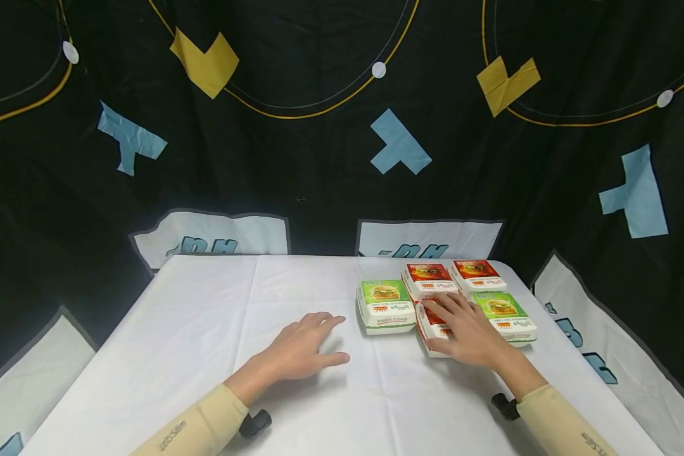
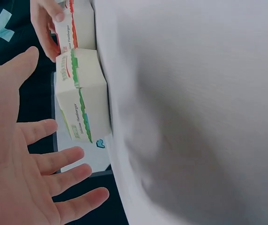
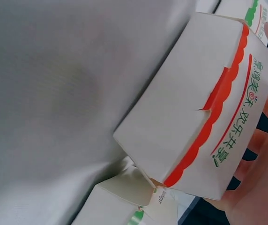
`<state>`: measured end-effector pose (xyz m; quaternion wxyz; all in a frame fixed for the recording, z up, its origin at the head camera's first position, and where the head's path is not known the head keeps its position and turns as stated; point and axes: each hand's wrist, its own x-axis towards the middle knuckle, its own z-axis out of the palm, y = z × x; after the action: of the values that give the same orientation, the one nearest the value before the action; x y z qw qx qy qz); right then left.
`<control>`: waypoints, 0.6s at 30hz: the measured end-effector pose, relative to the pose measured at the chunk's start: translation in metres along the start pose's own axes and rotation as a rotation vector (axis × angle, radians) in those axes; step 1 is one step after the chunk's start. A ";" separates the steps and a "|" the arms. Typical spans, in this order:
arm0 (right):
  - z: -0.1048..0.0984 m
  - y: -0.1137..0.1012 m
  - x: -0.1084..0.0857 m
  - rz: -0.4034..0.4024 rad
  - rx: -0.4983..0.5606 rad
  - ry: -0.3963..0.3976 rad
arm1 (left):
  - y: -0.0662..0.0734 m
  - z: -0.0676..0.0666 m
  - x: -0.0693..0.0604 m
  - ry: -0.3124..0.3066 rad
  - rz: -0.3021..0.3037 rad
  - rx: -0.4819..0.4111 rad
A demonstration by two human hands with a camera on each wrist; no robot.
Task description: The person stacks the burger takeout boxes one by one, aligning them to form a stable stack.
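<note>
My left hand point(image 1: 304, 347) hovers above the white tablecloth, fingers spread and nothing held. Its palm and separated fingers show in the left wrist view. Over the front red-and-white hamburger box point(image 1: 427, 326), my right hand point(image 1: 464, 329) spans the top with thumb and fingers around it. In the right wrist view, that box point(image 3: 218, 103) shows its white side and red scalloped trim, with fingers partly hidden behind it. A green-and-white hamburger box point(image 1: 384, 307) stands just left of it, another green box point(image 1: 504, 316) to its right.
Two red hamburger boxes, one at back left point(image 1: 430, 278) and one at back right point(image 1: 479, 275), stand behind the others. The white-covered table point(image 1: 177, 329) has its right edge beyond the boxes. A black curtain point(image 1: 296, 164) hangs behind it.
</note>
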<state>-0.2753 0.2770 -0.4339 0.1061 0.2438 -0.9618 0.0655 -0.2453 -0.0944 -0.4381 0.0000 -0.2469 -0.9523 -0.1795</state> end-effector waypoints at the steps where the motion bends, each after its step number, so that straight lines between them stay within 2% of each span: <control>1: 0.000 0.000 -0.001 0.004 0.002 -0.007 | 0.002 0.000 0.001 0.000 0.000 -0.002; 10: 0.005 0.000 -0.005 0.007 -0.009 -0.018 | 0.012 -0.004 0.013 0.002 0.005 0.001; 18: 0.009 0.001 -0.007 0.011 -0.010 -0.023 | 0.020 -0.005 0.032 -0.002 0.016 -0.003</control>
<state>-0.2713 0.2799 -0.4446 0.0960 0.2386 -0.9646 0.0583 -0.2647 -0.0643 -0.4232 0.0000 -0.2548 -0.9500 -0.1807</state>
